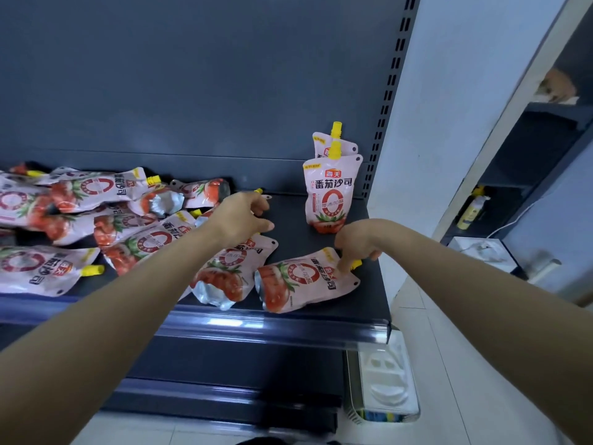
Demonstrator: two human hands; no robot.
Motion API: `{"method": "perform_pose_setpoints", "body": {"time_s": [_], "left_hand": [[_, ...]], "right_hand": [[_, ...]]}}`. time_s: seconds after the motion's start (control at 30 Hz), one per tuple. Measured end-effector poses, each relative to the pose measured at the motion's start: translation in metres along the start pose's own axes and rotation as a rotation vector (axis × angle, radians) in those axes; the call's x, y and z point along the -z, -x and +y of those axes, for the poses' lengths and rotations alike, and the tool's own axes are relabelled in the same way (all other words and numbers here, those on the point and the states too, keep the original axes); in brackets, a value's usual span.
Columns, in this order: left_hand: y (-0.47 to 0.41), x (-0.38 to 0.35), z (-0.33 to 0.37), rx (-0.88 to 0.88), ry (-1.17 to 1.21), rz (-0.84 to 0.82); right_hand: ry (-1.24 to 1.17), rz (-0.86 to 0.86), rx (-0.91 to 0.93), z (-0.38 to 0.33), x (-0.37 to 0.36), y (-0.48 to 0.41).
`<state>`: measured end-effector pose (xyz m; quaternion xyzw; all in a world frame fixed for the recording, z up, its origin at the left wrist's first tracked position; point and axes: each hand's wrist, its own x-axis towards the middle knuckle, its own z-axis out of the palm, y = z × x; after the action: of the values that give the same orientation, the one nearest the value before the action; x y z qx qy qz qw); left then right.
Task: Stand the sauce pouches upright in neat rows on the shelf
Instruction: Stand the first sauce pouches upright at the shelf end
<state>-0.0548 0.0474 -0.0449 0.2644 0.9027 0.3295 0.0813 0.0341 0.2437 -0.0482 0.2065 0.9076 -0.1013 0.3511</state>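
Two pink tomato sauce pouches with yellow caps stand upright at the shelf's back right, one (pixel 329 195) in front of the other (pixel 333 142). Several more pouches (pixel 106 216) lie flat in a heap across the left and middle of the dark shelf (pixel 321 239). One flat pouch (pixel 305 281) lies near the front right. My right hand (pixel 356 240) pinches its top corner by the yellow cap. My left hand (pixel 242 215) hovers over the middle pouches with fingers apart, holding nothing. Another flat pouch (pixel 229 274) lies just below my left wrist.
The shelf's front rail (pixel 256 322) runs across below the pouches. A slotted upright (pixel 385 101) and a white wall panel (pixel 449 123) bound the shelf on the right. A white plastic tray (pixel 383 383) sits on the floor below. Another dark shelving unit (pixel 526 175) stands far right.
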Motion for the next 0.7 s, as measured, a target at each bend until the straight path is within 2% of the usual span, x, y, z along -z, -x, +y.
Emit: {"method": "perform_pose_setpoints", "body": {"time_s": [0.13,0.4,0.57,0.7], "left_hand": [[0.000,0.005,-0.015,-0.017,-0.054,-0.040],[-0.006,0.020,-0.035,-0.105,-0.467,-0.130],[-0.011,0.027,-0.044,-0.152,-0.587,-0.188],[-0.015,0.026,-0.050,-0.249,-0.608,-0.291]], "right_hand": [[-0.061,-0.005,-0.080,-0.005,-0.002,0.009],[-0.301,-0.015,-0.288,-0.016,-0.018,0.025],[-0.539,0.025,-0.368,-0.020,-0.026,0.022],[-0.570,0.057,-0.429,-0.026,-0.033,0.022]]}}
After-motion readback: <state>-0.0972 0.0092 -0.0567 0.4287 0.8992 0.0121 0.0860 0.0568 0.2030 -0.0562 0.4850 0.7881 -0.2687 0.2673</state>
